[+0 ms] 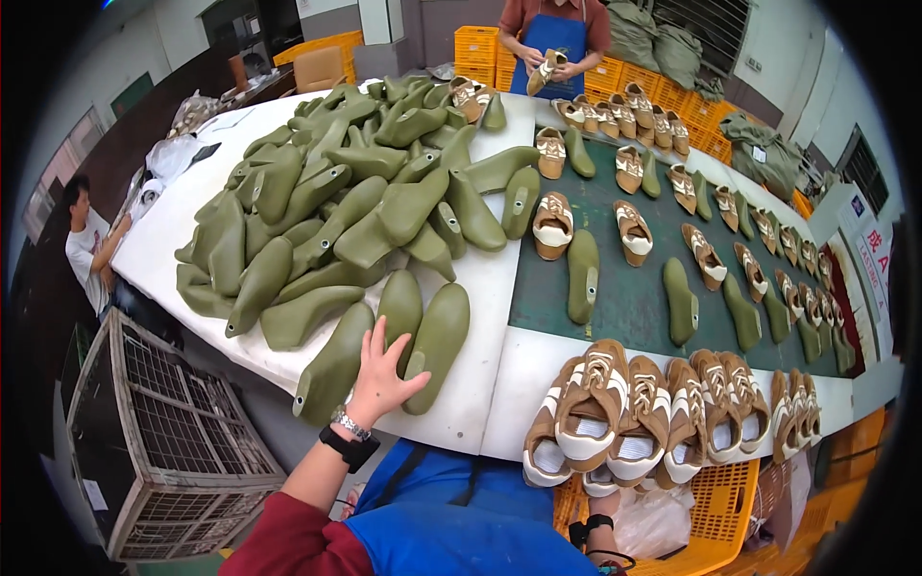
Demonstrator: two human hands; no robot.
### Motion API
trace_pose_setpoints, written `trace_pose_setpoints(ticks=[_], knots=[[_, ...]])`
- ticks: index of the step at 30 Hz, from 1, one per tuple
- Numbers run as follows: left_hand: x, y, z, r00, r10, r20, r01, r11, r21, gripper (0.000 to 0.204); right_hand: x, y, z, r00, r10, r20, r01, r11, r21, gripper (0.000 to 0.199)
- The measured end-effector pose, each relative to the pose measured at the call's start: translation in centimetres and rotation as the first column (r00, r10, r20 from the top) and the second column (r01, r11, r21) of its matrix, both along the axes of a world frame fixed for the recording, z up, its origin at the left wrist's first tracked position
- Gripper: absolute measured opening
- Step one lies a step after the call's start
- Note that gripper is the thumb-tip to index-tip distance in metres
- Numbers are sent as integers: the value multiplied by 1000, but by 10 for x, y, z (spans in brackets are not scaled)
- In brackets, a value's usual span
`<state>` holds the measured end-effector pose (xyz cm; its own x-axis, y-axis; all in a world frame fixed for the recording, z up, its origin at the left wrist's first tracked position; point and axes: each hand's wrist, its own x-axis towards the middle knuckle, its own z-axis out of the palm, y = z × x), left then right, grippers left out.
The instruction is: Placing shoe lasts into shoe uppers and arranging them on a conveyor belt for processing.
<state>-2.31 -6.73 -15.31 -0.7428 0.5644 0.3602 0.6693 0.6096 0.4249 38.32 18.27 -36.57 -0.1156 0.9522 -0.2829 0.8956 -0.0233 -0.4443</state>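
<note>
My left hand (386, 376) is spread over the near edge of a heap of olive-green shoe lasts (384, 202). Its fingers reach between a last on the left (331, 370) and a last on the right (440, 346); whether they press on either one I cannot tell. My right hand (603, 505) is low at the table's front edge, below a row of brown and white lace-up shoes (594, 398). Those shoes hide its fingers, and an orange plastic crate (725, 504) with clear plastic bags (653, 523) is beside it.
Shoes and single lasts stand in rows on a dark green surface (615, 322) set into the white table (485, 374). Across it, a person in a blue apron (567, 29) holds a shoe (545, 72). A wire-mesh cage (192, 432) stands left; another person (91, 250) is beyond.
</note>
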Motion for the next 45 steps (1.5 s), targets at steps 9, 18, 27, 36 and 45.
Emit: trace_pose_setpoints(ticks=[9,18,27,36,45], knots=[[14,14,10,991,-90,102,90,996,2,34,7,7,-15,998,-60,7,60,998,-22,50],[40,53,0,992,-128,19,128,992,11,35,9,9,-21,999,27,45,-28,999,15,55],[17,18,9,989,-144,-18,144,990,6,58,7,7,-16,997,23,78,-24,1000,17,48],[-35,-133,15,820,105,562,-142,990,22,61,4,4,-1,999,34,33,-34,999,-22,46],[-24,-97,6,853,38,520,-67,997,38,59,17,12,-39,984,147,-100,-128,977,171,46]])
